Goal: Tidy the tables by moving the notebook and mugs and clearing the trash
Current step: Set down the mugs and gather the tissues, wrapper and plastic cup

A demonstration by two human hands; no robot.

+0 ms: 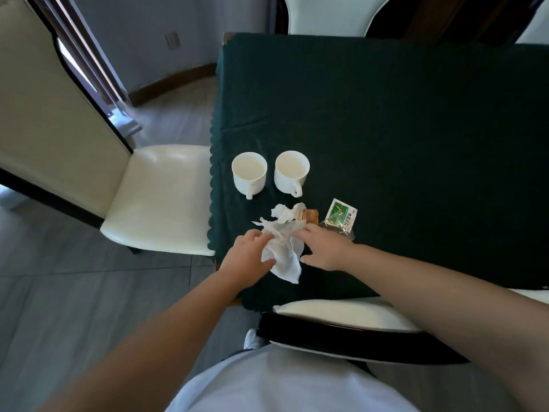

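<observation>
At the counter's (386, 129) near corner: left hand (248, 257) gripping the crumpled tissue (285, 251), right hand (322, 246) spread beside it, seemingly gathering trash, away from both mugs (249, 173).

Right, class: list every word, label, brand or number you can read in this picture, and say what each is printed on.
None can be read.
Green and white packet: dark print on its white right edge, too small and blurred to read.
Two white mugs: no print visible.
Tissue and brown wrapper: no legible text.
</observation>
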